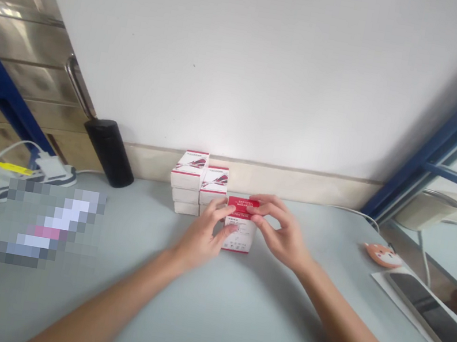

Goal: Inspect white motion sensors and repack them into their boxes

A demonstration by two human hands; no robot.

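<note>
A small white and red cardboard box (238, 240) stands upright on the table, its red top printed with "DETECTOR". My left hand (201, 238) grips it from the left, thumb across the white front and fingers near the upper edge. At the upper right corner, my right hand (283, 235) has its thumb and fingers closed on the red top part. Whether that top is fully closed is hard to make out. Just behind and to the left, a stack of similar white boxes (187, 181) stands by the wall, partly hidden by my left hand.
On the left are a black cylinder with a metal loop (109, 154), a power strip with cables (53, 170) and a pixelated item (55, 226). At right lie an orange animal-faced object (383, 255) and a dark flat device (432, 313). A white wall (262, 71) rises behind.
</note>
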